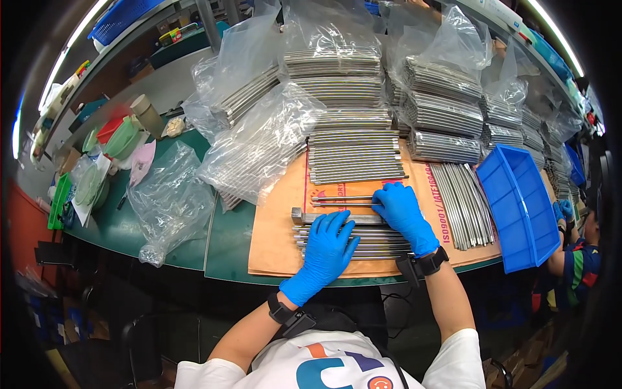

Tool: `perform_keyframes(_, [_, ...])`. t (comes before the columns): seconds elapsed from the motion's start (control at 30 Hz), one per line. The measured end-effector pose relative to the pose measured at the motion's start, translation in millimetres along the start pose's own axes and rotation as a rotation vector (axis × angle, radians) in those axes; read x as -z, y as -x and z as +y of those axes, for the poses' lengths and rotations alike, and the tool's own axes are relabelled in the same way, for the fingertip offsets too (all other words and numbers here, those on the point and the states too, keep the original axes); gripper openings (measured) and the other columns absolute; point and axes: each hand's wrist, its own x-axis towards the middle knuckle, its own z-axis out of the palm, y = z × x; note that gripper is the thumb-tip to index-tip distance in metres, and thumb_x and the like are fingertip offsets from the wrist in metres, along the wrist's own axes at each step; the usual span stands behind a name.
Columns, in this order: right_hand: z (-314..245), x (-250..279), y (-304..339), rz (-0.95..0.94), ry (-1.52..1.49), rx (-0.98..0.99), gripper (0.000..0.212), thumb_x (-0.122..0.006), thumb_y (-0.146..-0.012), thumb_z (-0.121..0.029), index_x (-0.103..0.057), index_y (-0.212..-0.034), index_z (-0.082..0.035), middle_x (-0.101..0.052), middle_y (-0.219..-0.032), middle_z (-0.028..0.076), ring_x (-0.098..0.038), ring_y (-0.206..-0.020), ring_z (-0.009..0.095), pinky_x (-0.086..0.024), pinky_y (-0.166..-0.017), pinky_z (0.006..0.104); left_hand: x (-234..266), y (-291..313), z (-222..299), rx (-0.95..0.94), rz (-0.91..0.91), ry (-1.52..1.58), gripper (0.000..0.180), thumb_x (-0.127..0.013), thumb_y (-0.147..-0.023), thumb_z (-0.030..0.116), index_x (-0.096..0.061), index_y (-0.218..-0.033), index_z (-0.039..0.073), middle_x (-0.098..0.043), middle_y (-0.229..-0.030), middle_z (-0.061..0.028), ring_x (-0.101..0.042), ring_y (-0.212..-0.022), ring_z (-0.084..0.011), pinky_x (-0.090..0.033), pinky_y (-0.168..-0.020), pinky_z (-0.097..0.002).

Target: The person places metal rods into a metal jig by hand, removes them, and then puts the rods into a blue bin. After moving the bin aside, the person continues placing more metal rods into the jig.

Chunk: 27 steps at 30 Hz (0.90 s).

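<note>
My left hand (324, 249), in a blue glove, lies with its fingers stretched out over a row of thin metal rods (379, 243) near the table's front edge. Its fingertips reach a thicker metal bar (363, 219) with a block-like left end, which lies across the rods. Beyond the bar, my right hand (402, 211), also blue-gloved, is closed with bent fingers at the right ends of a couple of loose metal rods (343, 198). Its fingertips are partly hidden. A neat layer of rods (355, 159) lies just farther back on the brown cardboard (275, 243).
Stacked rod bundles (334, 91) in clear plastic stand at the back. More rods (461, 204) lie right, beside a tilted blue bin (518, 207). An empty plastic bag (172, 204) rests on the green table (236, 236) at left. Another person's gloved hand (565, 209) shows far right.
</note>
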Motion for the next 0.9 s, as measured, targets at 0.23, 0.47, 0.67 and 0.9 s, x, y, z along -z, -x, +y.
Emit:
perform_keyframes(0.23, [-11.9, -10.4, 17.2, 0.14, -0.056, -0.088, 0.016, -0.068, -0.082, -0.021, -0.067, -0.095, -0.012, -0.061, -0.086, 0.006, -0.058, -0.085, 0.025, -0.045, -0.07, 0.0392, -0.1, 2.6, 3.6, -0.004, -0.067, -0.059, 0.049, -0.064, -0.088, 0.023, -0.052, -0.128, -0.001, -0.044, -0.139, -0.0189, -0.037, -0.133, -0.036, -0.024, -0.112, -0.0516])
perform_keyframes(0.47, [-34.8, -0.8, 36.4, 0.258, -0.138, 0.077, 0.021, -0.068, -0.084, -0.022, -0.068, -0.104, -0.015, -0.059, -0.084, 0.004, -0.055, -0.082, 0.023, -0.042, -0.07, 0.0381, -3.3, -2.4, 0.8, 0.007, -0.162, -0.189, 0.058, -0.057, -0.092, 0.032, -0.045, -0.135, -0.004, -0.034, -0.148, -0.02, -0.024, -0.142, -0.0346, -0.015, -0.115, -0.0534])
perform_keyframes(0.67, [-40.1, -3.2, 36.7, 0.245, -0.173, 0.067, 0.021, -0.067, -0.085, -0.023, -0.068, -0.104, -0.015, -0.058, -0.085, 0.004, -0.055, -0.083, 0.023, -0.041, -0.071, 0.0376, -2.3, -3.0, 0.2, 0.029, -0.187, -0.197, 0.058, -0.057, -0.092, 0.033, -0.046, -0.135, -0.004, -0.035, -0.147, -0.0204, -0.026, -0.141, -0.0336, -0.014, -0.114, -0.0548])
perform_keyframes(0.9, [-38.9, -11.5, 36.7, 0.252, -0.21, 0.06, 0.02, -0.067, -0.085, -0.023, -0.067, -0.104, -0.015, -0.058, -0.087, 0.004, -0.055, -0.082, 0.023, -0.041, -0.071, 0.0375, -2.5, -3.0, 0.4, 0.031, -0.201, -0.178, 0.06, -0.059, -0.09, 0.03, -0.043, -0.136, -0.005, -0.038, -0.145, -0.0219, -0.03, -0.139, -0.0353, -0.015, -0.114, -0.056])
